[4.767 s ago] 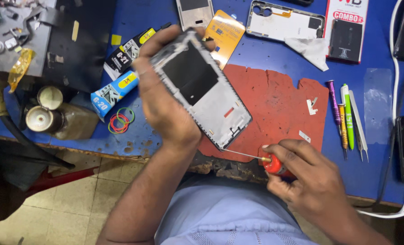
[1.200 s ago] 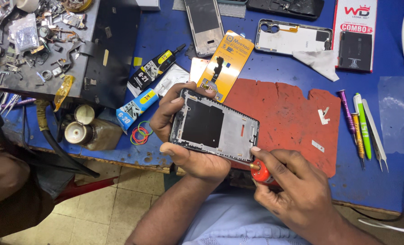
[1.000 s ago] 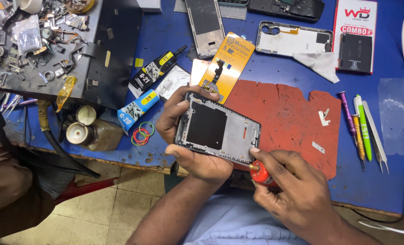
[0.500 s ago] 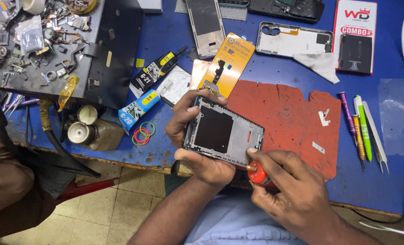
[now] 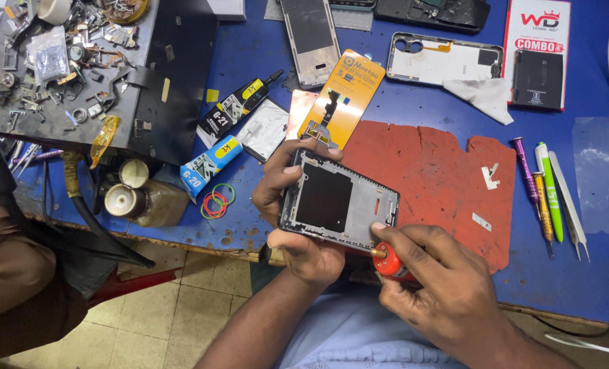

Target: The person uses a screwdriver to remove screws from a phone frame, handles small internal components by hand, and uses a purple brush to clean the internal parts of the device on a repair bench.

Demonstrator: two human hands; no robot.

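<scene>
My left hand (image 5: pixel 294 225) grips an opened phone frame (image 5: pixel 338 201), grey with a black rectangular panel inside, holding it just above the table's front edge. My right hand (image 5: pixel 441 290) holds a small red-handled screwdriver (image 5: pixel 386 262) whose tip points at the frame's near right edge. The frame partly overlaps a red work mat (image 5: pixel 441 174) on the blue table (image 5: pixel 414 113).
An orange parts packet (image 5: pixel 342 96), glue tubes (image 5: pixel 232 113), rubber bands (image 5: pixel 215 203), phone back covers (image 5: pixel 444 61), a red and white box (image 5: pixel 537 51), pens and tweezers (image 5: pixel 550 195) lie around. A dark tray of small parts (image 5: pixel 65 61) is at the left. Another person's brown sleeve (image 5: pixel 10 273) is at far left.
My left hand has turned the phone frame from steeply tilted to nearly level and lowered it toward the table edge. My right hand has brought the screwdriver up to its near edge.
</scene>
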